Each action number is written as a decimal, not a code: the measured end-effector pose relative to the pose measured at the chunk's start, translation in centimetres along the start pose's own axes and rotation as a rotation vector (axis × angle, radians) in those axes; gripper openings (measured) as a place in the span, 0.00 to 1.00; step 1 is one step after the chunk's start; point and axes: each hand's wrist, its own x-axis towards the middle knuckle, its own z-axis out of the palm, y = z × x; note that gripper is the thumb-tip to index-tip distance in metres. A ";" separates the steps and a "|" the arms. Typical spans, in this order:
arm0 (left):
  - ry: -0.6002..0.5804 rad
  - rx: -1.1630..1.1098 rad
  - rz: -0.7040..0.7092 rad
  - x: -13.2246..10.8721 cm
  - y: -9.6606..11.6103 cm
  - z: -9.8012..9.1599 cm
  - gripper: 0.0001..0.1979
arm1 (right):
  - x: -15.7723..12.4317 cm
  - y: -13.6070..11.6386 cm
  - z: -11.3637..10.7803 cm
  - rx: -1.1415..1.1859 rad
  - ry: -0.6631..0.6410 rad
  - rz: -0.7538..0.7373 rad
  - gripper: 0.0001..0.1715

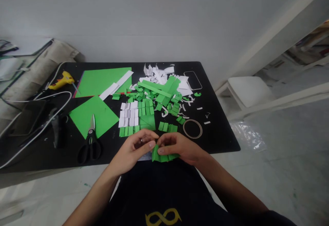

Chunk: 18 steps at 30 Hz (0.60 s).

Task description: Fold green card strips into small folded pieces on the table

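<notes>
Close to my body at the table's front edge, my right hand [182, 147] pinches a folded piece of green paper [164, 158], thumb on top and fingers behind. My left hand [137, 147] meets its upper left corner, thumb and fingers closed together there; the exact contact is partly hidden. Just beyond lies a green base sheet [147, 122] carrying rows of white folded strips [129, 113] and green folded strips [145, 107]. Another green folded piece [168, 127] rests right of it, above my right hand.
Green and white paper scraps [164, 89] pile up on the black table [218, 137]. Black-handled scissors [90, 140] overlap a green square sheet [94, 116] at left. A yellow glue gun [62, 80], its white cable [60, 108], a tape roll [192, 129] and a white stool [246, 90] surround the work.
</notes>
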 end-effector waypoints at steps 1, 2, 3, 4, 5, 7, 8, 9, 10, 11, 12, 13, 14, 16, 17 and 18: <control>-0.016 -0.016 -0.013 0.0 0.0 -0.1 0.12 | 0.0 0.0 0.0 -0.006 0.002 0.001 0.22; -0.029 -0.030 -0.024 0.0 -0.1 -0.2 0.11 | 0.0 0.0 -0.1 -0.011 0.002 0.001 0.22; -0.038 -0.043 -0.031 0.0 -0.2 -0.3 0.11 | -0.1 0.0 -0.1 -0.015 0.003 0.000 0.22; -0.044 -0.055 -0.038 0.0 -0.3 -0.5 0.10 | -0.1 0.0 -0.1 -0.020 0.005 -0.004 0.22; -0.049 -0.066 -0.045 0.0 -0.5 -0.6 0.10 | -0.1 -0.1 -0.1 -0.026 0.007 -0.009 0.22; -0.067 -0.092 -0.061 0.0 -0.7 -0.9 0.11 | -0.2 -0.2 -0.1 -0.038 0.011 -0.022 0.22; -0.080 -0.106 -0.067 0.0 -0.8 -1.0 0.12 | -0.2 -0.2 0.0 -0.040 0.013 -0.027 0.22; -0.090 -0.120 -0.071 -0.1 -0.8 -1.1 0.13 | -0.3 -0.3 0.0 -0.038 0.013 -0.029 0.23; -0.093 -0.132 -0.071 -0.1 -0.8 -1.1 0.14 | -0.3 -0.3 0.0 -0.032 0.014 -0.028 0.22; -0.088 -0.140 -0.070 -0.1 -0.8 -1.2 0.15 | -0.3 -0.3 -0.1 -0.024 0.015 -0.025 0.22; -0.074 -0.145 -0.066 -0.1 -0.8 -1.2 0.15 | -0.3 -0.4 -0.1 -0.014 0.016 -0.021 0.22; -0.053 -0.146 -0.061 0.0 -0.8 -1.2 0.14 | -0.3 -0.4 -0.2 -0.008 0.013 -0.016 0.21; -0.031 -0.143 -0.055 0.0 -0.7 -1.3 0.14 | -0.3 -0.4 -0.3 -0.009 0.005 -0.012 0.20; 0.002 -0.121 -0.042 0.2 -0.6 -1.3 0.13 | -0.3 -0.4 -0.5 -0.021 -0.028 0.001 0.19; 0.013 -0.104 -0.036 0.3 -0.5 -1.3 0.13 | -0.3 -0.3 -0.6 -0.032 -0.050 0.012 0.19; 0.020 -0.085 -0.032 0.4 -0.5 -1.3 0.13 | -0.2 -0.3 -0.7 -0.043 -0.069 0.023 0.19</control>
